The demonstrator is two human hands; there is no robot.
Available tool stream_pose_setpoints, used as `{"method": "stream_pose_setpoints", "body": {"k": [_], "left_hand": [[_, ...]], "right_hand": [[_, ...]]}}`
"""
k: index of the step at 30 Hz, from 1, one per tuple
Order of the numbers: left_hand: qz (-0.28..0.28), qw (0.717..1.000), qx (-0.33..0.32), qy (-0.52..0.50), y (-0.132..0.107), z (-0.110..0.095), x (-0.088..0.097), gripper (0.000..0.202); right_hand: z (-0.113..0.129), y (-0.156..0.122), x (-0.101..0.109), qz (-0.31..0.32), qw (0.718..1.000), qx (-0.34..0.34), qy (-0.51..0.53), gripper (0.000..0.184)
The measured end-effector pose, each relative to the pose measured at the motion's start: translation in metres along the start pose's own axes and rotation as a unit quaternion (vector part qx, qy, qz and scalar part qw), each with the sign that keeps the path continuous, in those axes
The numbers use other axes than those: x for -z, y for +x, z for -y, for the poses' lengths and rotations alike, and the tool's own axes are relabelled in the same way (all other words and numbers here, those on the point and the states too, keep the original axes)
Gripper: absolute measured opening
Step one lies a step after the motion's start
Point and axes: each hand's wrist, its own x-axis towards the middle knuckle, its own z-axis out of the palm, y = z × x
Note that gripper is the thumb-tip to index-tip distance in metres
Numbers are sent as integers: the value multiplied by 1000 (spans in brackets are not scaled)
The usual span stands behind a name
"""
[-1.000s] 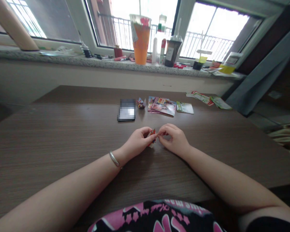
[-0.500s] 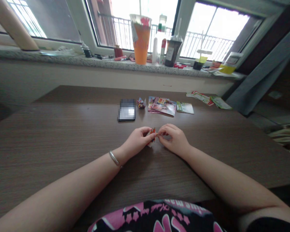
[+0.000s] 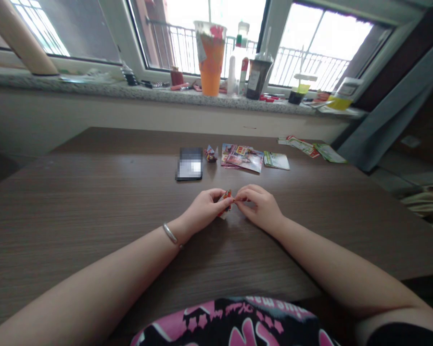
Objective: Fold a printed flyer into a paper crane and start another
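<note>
My left hand [image 3: 207, 207] is closed on a small folded piece of printed paper [image 3: 224, 212], red, orange and white, with the thumb on top. Close on its right, my right hand [image 3: 259, 205] pinches at the tip of the same folded paper with thumb and forefinger. The fingers cover much of the paper, so its full shape is hidden. Both hands are just over the brown table [image 3: 130, 202]. Beyond them stands a small folded paper shape [image 3: 211, 154] with pointed corners.
A dark flat device with a blurred screen [image 3: 189, 164] lies beyond my left hand. Further right are glossy printed sheets [image 3: 242, 157], a small green-white stack [image 3: 276, 160] and several leaflets [image 3: 330, 153]. An orange drink cup [image 3: 211, 62] and bottles stand on the windowsill [image 3: 159, 96].
Both hands stay almost in the same place. The folded paper has tilted very slightly between the fingers; nothing else has visibly moved.
</note>
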Motion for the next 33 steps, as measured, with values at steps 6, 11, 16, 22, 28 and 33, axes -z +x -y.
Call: {"method": "stream_pose_setpoints", "body": {"k": [6, 11, 16, 22, 28, 33], "left_hand": [[-8, 1000, 2, -6, -1, -2, 0, 35], [-12, 1000, 10, -9, -2, -5, -1, 35], [-20, 1000, 15, -4, -1, -2, -2, 31], [-18, 1000, 3, 19, -1, -1, -1, 29], [-22, 999, -11, 43, -1, -4, -2, 26], [-28, 995, -48, 77, -1, -4, -2, 24]], "right_hand": [[-2, 0, -1, -5, 999, 25, 21, 7], [-1, 0, -1, -7, 999, 28, 29, 7], [0, 0, -1, -2, 999, 38, 31, 6], [2, 1, 0, 0, 999, 34, 30, 6], [5, 1, 1, 53, 997, -38, 46, 3], [4, 2, -5, 75, 983, -124, 110, 8]]}}
